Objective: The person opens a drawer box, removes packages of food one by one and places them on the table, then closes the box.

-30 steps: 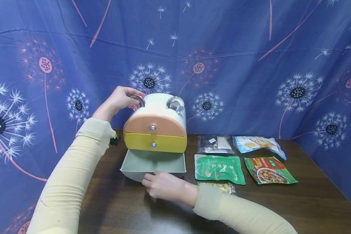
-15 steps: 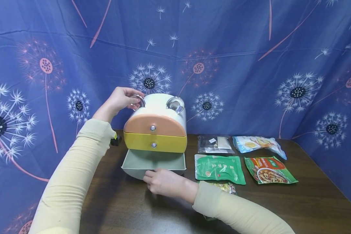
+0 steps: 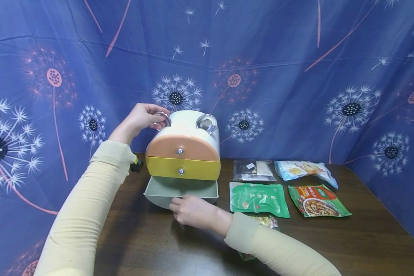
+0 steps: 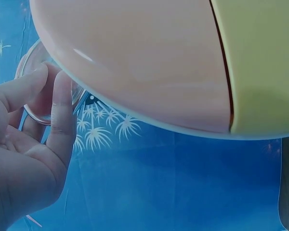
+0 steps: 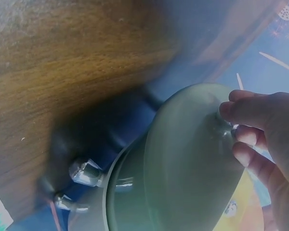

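A small rounded cabinet has a white body, an orange top drawer and a yellow middle drawer. Its grey-green bottom drawer is pulled out, and the visible part of its inside is bare. My right hand pinches the shiny knob on that drawer's front. At the cabinet's upper left, my left hand holds a round, clear, silver-rimmed ear, fingers and thumb around its rim. A matching ear is on the right side.
Right of the cabinet lie a clear packet, a blue-white bag, a green pouch and a red-green food packet. My right sleeve partly covers another packet. A small black-yellow object sits left.
My right hand has pushed the bottom drawer a little way inward, so less of it sticks out. My left hand stays on the ear.
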`<state>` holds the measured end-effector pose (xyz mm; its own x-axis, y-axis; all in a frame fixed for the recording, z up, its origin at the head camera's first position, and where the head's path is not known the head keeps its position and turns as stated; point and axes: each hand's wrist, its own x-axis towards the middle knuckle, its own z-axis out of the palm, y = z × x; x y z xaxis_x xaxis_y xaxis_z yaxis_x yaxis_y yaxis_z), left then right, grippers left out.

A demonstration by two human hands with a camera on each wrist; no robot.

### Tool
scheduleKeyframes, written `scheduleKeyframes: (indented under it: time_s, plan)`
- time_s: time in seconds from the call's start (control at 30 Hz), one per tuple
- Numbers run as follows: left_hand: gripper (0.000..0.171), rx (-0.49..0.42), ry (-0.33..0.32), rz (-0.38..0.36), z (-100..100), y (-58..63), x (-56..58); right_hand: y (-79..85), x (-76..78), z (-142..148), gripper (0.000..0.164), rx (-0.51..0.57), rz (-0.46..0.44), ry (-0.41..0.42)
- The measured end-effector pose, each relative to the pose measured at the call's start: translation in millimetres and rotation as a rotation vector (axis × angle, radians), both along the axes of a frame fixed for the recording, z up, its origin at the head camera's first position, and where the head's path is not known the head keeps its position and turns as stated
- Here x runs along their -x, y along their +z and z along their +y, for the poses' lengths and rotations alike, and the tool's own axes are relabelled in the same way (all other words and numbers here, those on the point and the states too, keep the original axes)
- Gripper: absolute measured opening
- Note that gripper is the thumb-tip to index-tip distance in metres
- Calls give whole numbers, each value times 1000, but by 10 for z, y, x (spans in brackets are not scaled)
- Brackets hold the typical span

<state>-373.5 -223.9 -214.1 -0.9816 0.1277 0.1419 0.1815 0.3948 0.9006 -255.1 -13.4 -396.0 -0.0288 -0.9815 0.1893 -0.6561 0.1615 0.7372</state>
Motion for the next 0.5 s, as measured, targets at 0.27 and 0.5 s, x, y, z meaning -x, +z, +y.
scheduleKeyframes:
  time_s: [0.27,0.5]
  plan:
    - [33,11,-2,-2,-3,-5,10,26,62,-1,18,-1,-3,-15]
    - [31,13,3,14,-9,-26,46,-1,145,-28,18,-4,-37,-42]
